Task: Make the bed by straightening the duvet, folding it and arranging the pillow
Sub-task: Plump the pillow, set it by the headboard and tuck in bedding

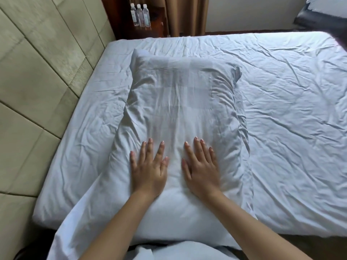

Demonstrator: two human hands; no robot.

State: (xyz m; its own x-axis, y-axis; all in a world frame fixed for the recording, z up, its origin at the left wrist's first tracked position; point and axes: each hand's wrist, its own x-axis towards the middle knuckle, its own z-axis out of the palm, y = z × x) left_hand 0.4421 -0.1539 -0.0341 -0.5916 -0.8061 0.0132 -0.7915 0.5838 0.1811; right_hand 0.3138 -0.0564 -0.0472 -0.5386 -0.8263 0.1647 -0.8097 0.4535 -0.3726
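Note:
A white pillow point(180, 102) lies lengthways on the bed, running away from me over the wrinkled white sheet point(281, 109). My left hand point(148, 166) and my right hand point(201, 166) both rest flat on the near half of the pillow, fingers straight and spread, side by side with a small gap between them. The pillowcase is creased, and its loose near end hangs over the mattress edge toward me. More white fabric point(150, 252) is bunched at the bottom of the view; I cannot tell whether it is the duvet.
A padded beige headboard point(37, 91) runs along the left side of the bed. Three water bottles point(139, 15) stand on a dark wooden bedside unit at the back, next to a brown curtain point(185, 14). Dark and white bedding point(323, 14) lies at the top right.

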